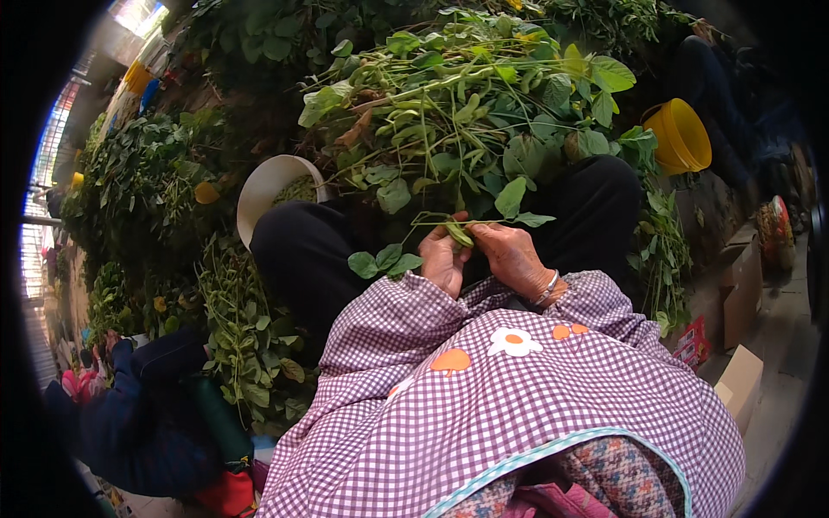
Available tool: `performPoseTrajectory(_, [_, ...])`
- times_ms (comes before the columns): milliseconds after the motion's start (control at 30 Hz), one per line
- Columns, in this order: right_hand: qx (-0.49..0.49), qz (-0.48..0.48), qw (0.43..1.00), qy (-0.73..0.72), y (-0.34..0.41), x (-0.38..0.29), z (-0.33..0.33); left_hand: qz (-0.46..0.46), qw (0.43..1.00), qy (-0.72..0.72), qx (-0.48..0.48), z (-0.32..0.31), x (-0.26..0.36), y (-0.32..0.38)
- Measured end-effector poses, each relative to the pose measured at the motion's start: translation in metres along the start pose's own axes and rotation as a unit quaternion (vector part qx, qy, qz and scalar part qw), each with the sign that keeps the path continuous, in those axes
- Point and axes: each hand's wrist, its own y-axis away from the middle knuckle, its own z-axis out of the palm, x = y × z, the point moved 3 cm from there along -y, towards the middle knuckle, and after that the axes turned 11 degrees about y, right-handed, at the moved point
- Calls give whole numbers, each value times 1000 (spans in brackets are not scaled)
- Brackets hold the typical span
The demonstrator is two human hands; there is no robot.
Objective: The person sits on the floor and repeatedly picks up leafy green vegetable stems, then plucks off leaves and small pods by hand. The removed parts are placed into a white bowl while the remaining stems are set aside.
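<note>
My left hand (443, 260) is closed around a few plump green soybean pods (459, 234), which show between the fingers. Close beside it, my right hand (513, 255) pinches a thin soybean stem (435, 223) with thumb and fingers, near the pods. Leaves (387, 260) hang to the left of my hands, and more leaves stick out on the right. Just beyond, a large heap of cut soybean plants (453, 123) with pods lies in front of my knees. By my left knee, a tilted white bucket (251, 201) holds loose green pods (299, 189).
A tilted yellow bucket (698, 139) lies beyond my right knee. More soybean plants (146, 168) are piled at left. A co-worker in dark clothes (152, 414) sits at lower left; another person's dark-clothed leg (703, 84) is at upper right. Cardboard boxes (741, 291) stand at right.
</note>
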Motion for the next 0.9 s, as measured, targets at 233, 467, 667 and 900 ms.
performPoseTrajectory(233, [-68,36,997,-14,-5,22,22,-152,963,-222,-12,-7,0,22])
performPoseTrajectory(467, [-469,122,874,-20,11,75,130,-242,961,-106,-88,-22,6,34])
performPoseTrajectory(667, [-357,-130,915,-133,22,63,188,20,997,-16,-77,16,102,42])
performPoseTrajectory(900, [-266,-37,941,-207,-8,21,79,312,940,85,-110,-23,287,55])
